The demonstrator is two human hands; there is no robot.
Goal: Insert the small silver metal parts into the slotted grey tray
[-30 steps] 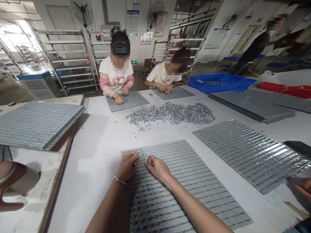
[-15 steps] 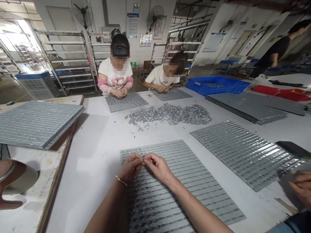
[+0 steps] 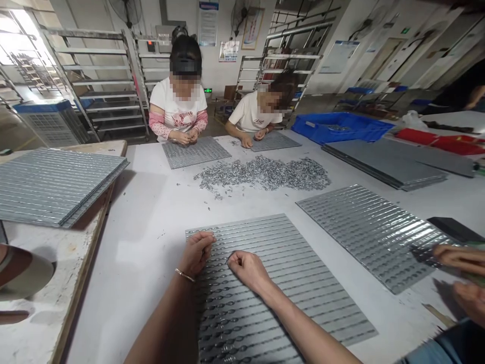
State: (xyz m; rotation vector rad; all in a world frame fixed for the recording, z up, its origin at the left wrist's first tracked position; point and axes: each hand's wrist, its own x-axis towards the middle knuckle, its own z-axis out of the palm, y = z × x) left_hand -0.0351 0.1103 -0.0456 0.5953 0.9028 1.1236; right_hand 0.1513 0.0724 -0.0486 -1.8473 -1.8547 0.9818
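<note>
A grey board (image 3: 303,268) with raised, evenly spaced strips lies on the table before me. Small dark, shiny leaf-shaped pieces (image 3: 229,319) sit in rows along its left side. Over the board's upper left part is my left hand (image 3: 197,253), closed in a pinch near the top rows; whatever is in the fingertips is hidden. To its right, my right hand (image 3: 248,270) is low over the strips with thumb and fingers pressed together. A small dark edge shows at its fingertips, too small to name.
Beyond the board lies a heap of loose small pieces (image 3: 265,173). A second ribbed board (image 3: 364,227) is at right, where a co-worker's hands (image 3: 460,263) work. Stacked ribbed boards (image 3: 56,182), flat grey sheets (image 3: 382,159) and a blue crate (image 3: 341,126) stand around. Two people sit opposite.
My hands, touching at the fingertips before, have moved apart: the left up and left, the right slightly right and down. The co-worker's hands at right have moved in over the second board.
</note>
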